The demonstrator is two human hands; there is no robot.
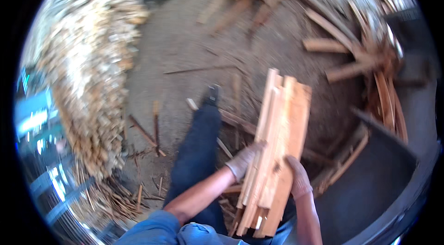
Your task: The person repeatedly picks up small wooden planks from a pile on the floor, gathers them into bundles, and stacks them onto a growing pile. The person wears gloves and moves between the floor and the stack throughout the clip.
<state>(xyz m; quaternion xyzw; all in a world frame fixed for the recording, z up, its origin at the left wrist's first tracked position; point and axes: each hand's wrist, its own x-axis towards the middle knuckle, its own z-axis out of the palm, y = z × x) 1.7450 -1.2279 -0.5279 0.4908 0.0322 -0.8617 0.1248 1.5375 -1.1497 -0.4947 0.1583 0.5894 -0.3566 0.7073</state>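
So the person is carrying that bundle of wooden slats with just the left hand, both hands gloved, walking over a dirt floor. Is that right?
Not quite: both hands hold it. In the head view, the left hand steadies the bundle of wooden slats on one side and the right hand grips the other. Both hands are gloved, and the dirt floor is as you say.

1. The left hand (243, 159), gloved, is curled with its fingers closed in a grip, the bare forearm rising from the lower edge toward the upper right.
2. The right hand (298, 178), also gloved, is clasped with fingers wrapped, its bare forearm running almost straight up from the lower edge.
3. Both hands sit near each other at about the same height.
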